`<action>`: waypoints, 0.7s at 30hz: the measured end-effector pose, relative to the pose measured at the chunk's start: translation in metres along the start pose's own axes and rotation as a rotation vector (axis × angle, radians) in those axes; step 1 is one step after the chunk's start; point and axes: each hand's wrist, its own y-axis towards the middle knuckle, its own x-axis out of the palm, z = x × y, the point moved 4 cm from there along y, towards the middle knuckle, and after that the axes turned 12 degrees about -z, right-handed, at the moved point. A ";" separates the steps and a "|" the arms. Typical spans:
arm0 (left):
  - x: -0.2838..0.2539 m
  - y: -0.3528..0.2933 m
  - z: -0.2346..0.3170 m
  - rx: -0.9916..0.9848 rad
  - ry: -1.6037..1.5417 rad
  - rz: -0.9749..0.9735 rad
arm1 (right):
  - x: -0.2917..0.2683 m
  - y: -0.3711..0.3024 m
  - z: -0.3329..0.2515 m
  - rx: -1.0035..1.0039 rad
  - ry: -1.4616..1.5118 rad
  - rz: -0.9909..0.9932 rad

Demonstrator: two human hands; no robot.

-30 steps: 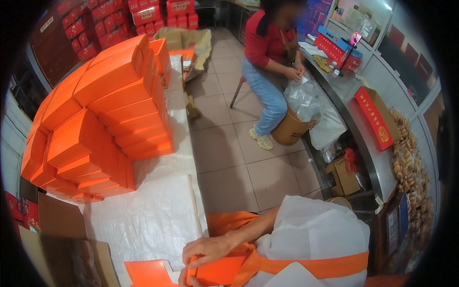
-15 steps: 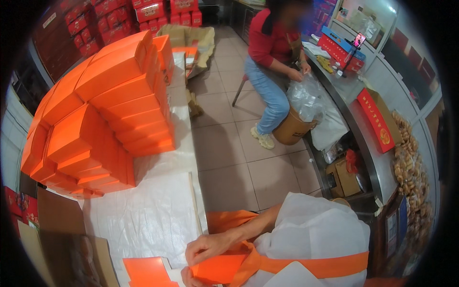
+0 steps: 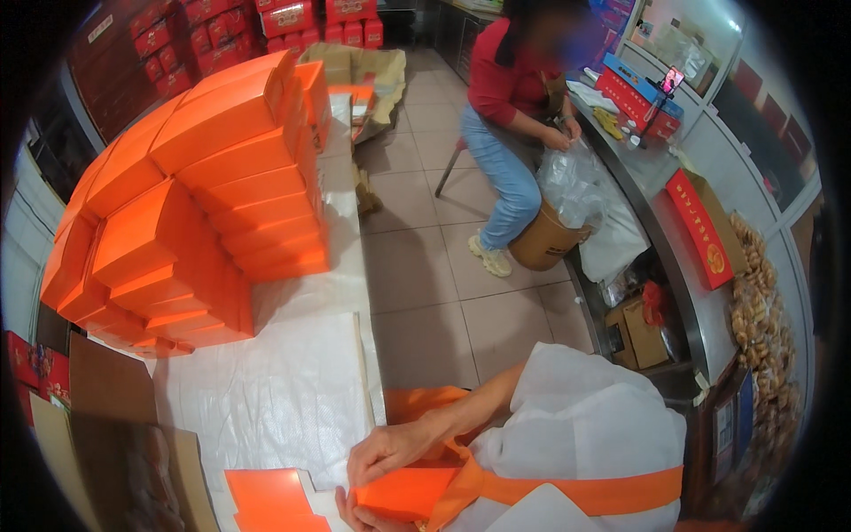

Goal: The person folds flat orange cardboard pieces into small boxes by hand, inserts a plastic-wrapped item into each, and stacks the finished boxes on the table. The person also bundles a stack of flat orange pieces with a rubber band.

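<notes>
At the lower middle, close to my orange apron, I have an orange cardboard box [image 3: 408, 493] with its panels partly folded. My right hand [image 3: 386, 454] is closed over the far edge of it, fingers curled down. The near edge lies against my left hand [image 3: 362, 516], whose fingers bend around it; the picture's lower rim cuts off part of that hand. Beside them on the table lies a flat orange carton blank [image 3: 270, 496] with notched flaps.
A tall stack of orange boxes [image 3: 213, 204] covers the far left of the white-covered table [image 3: 266, 390]. An open brown carton [image 3: 115, 390] stands at the left. Across the tiled floor a seated person [image 3: 523, 106] handles clear plastic bags beside a metal counter [image 3: 700, 310].
My left hand has come up slightly, and its fingers show more against the box's near edge. My right hand stays on the far edge. The view has tilted a little.
</notes>
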 end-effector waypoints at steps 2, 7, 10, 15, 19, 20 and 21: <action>0.001 -0.001 -0.001 -0.003 -0.001 -0.004 | -0.001 0.000 0.001 0.002 0.007 -0.014; 0.000 -0.009 -0.002 -0.014 -0.008 -0.010 | -0.001 -0.001 -0.004 0.023 0.085 -0.069; 0.003 -0.013 -0.002 -0.017 -0.011 -0.012 | -0.004 -0.002 -0.002 0.124 0.069 -0.113; 0.009 -0.017 -0.001 -0.021 -0.010 -0.029 | -0.015 0.003 -0.013 0.353 0.111 -0.242; 0.013 -0.016 0.000 -0.010 -0.010 -0.025 | -0.012 0.000 -0.008 0.196 -0.054 -0.264; 0.009 -0.016 0.000 -0.012 -0.010 -0.015 | -0.012 0.003 -0.010 0.200 -0.057 -0.291; 0.007 -0.015 -0.002 -0.010 -0.012 -0.003 | -0.013 0.006 -0.012 0.205 -0.061 -0.324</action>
